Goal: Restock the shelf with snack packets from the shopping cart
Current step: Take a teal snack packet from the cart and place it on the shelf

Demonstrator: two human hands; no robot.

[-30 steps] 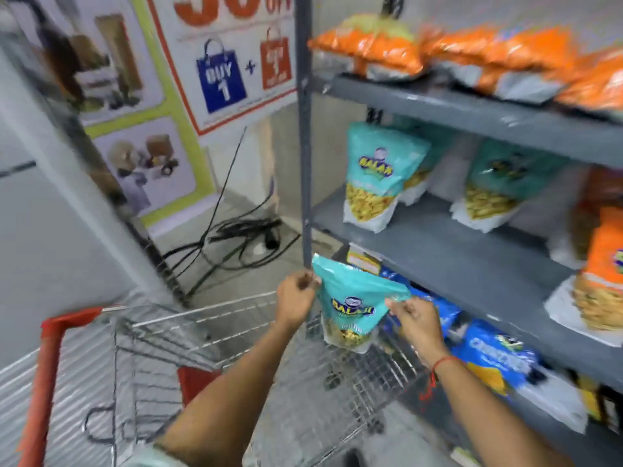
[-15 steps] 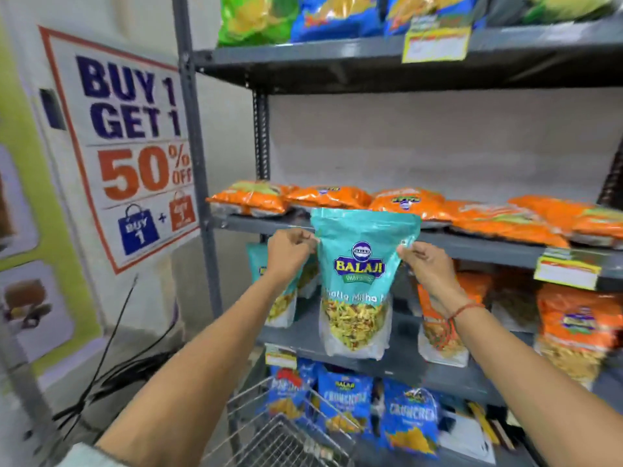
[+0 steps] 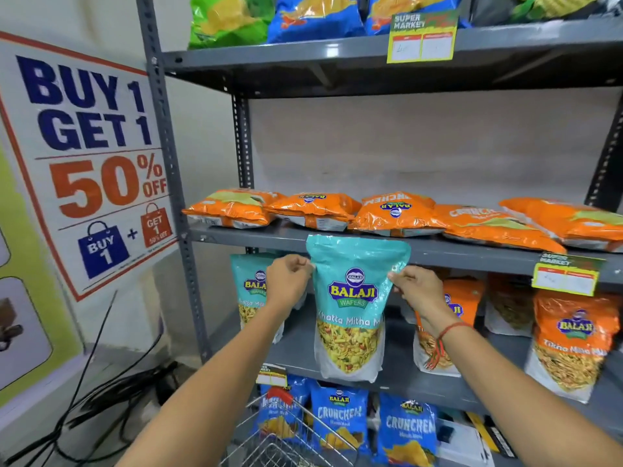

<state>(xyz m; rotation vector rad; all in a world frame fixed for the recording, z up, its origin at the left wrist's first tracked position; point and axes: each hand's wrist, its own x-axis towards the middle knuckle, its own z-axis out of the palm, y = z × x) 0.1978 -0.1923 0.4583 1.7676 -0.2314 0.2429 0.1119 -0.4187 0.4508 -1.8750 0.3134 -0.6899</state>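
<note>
Both hands, left [image 3: 288,281] and right [image 3: 416,288], pinched the teal Balaji packet [image 3: 350,308] by its top corners; it hung upright between them, the shelf gap [image 3: 397,335] just behind.

Teal packet [image 3: 350,308] raised from over cart [image 3: 290,443] a second ago to front of shelving; top edge now overlaps lip of orange-packet shelf [image 3: 472,252], bottom hangs before middle shelf [image 3: 397,375]. Since half a second ago packet sits slightly nearer shelves, more upright. Left hand [image 3: 289,281] and right hand [image 3: 418,288] rose with it, each pinching an upper side edge. Cart dropped to bottom edge of view.
</note>
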